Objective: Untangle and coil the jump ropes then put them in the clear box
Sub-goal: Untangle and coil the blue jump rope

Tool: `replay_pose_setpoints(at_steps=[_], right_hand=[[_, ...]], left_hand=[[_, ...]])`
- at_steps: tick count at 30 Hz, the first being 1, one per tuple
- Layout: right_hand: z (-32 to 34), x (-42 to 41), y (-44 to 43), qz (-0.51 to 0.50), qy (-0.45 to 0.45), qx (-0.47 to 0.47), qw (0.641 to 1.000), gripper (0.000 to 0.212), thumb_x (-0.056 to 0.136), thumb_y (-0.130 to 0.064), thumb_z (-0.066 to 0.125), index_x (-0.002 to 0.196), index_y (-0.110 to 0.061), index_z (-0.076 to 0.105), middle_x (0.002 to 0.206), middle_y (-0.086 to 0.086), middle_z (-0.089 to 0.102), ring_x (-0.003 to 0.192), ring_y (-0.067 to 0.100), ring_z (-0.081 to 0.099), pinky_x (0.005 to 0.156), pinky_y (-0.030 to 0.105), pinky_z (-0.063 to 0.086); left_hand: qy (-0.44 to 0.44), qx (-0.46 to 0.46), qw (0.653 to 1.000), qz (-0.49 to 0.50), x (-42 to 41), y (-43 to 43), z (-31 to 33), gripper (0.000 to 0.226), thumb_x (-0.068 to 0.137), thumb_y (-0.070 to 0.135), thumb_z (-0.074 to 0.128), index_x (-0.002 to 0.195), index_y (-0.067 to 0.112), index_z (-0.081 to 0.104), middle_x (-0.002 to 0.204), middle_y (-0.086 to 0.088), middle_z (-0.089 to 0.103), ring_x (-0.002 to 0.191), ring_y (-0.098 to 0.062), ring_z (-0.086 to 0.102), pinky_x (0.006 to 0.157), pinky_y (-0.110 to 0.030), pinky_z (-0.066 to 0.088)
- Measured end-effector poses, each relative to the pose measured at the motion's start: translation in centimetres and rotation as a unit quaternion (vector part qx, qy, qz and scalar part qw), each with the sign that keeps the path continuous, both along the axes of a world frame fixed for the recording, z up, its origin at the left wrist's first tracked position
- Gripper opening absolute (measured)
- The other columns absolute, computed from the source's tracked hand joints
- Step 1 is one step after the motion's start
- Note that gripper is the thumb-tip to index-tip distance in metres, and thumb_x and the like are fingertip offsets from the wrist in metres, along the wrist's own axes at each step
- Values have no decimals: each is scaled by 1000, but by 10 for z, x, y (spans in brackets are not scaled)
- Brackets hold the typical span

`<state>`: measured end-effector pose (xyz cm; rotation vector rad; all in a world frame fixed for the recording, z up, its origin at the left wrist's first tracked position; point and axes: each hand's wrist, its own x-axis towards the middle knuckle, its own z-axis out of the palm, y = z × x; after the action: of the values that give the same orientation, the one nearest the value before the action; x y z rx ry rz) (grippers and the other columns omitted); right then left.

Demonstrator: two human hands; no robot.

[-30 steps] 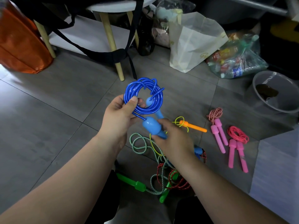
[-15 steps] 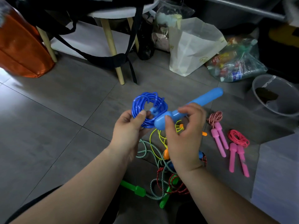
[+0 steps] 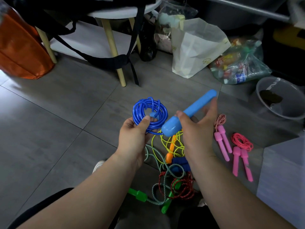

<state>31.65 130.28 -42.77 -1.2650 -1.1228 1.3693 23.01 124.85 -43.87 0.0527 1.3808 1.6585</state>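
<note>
Left hand [image 3: 133, 138] pinches glossy blue rope coil [image 3: 149, 114]; right hand [image 3: 197, 131] grips smooth, rounded light-blue plastic handle [image 3: 189, 111].

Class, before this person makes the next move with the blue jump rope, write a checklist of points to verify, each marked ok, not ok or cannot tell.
1. Blue coil tidy: ok; left hand pinches its gathered loops.
2. Light blue handle held: ok; right hand grips it.
3. Second handle secured: cannot tell; only its end shows inside the coil.
4. Clear box located: cannot tell.
5. Remaining ropes untangled: not ok; tangled pile lies on the floor.
</note>
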Motion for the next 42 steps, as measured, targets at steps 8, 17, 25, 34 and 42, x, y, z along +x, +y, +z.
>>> replay_pose_setpoints(at_steps=[8,17,25,34,42], right_hand=[[-4,-2,-22,179,-76,11,981,78,84,6,53,143,-28,16,87,-20,54,70,-7,60,69,10,49],[-4,-1,-28,332,-141,-39,932,78,82,-6,56,142,-39,18,100,-3,58,75,7,60,67,16,51],[-12,-2,-29,400,-189,-15,897,77,79,-14,57,141,-42,19,115,4,58,102,18,59,92,41,49],[-16,13,-12,363,-130,-16,923,69,80,1,53,120,-51,32,97,-17,58,85,5,61,73,14,48],[-21,13,-21,395,-135,-4,909,69,77,-4,54,120,-55,36,108,-12,61,99,11,61,79,23,51]], left_hand=[[62,-8,995,84,0,1,4,19,88,-4,50,79,12,45,74,-7,60,71,-17,61,67,-24,55],[152,-40,986,58,1,-3,3,22,88,-1,52,79,19,48,74,0,59,61,-2,60,59,-14,53],[145,-93,984,35,-3,-6,-2,16,87,4,56,80,18,50,74,-3,55,76,-23,53,75,-39,48],[-26,17,986,-164,-17,-7,8,19,86,4,43,90,4,62,76,-6,69,66,-14,68,62,-21,56],[-37,-101,983,-147,-23,-9,9,22,89,13,47,70,6,57,53,-2,59,44,-9,60,42,-17,48]])
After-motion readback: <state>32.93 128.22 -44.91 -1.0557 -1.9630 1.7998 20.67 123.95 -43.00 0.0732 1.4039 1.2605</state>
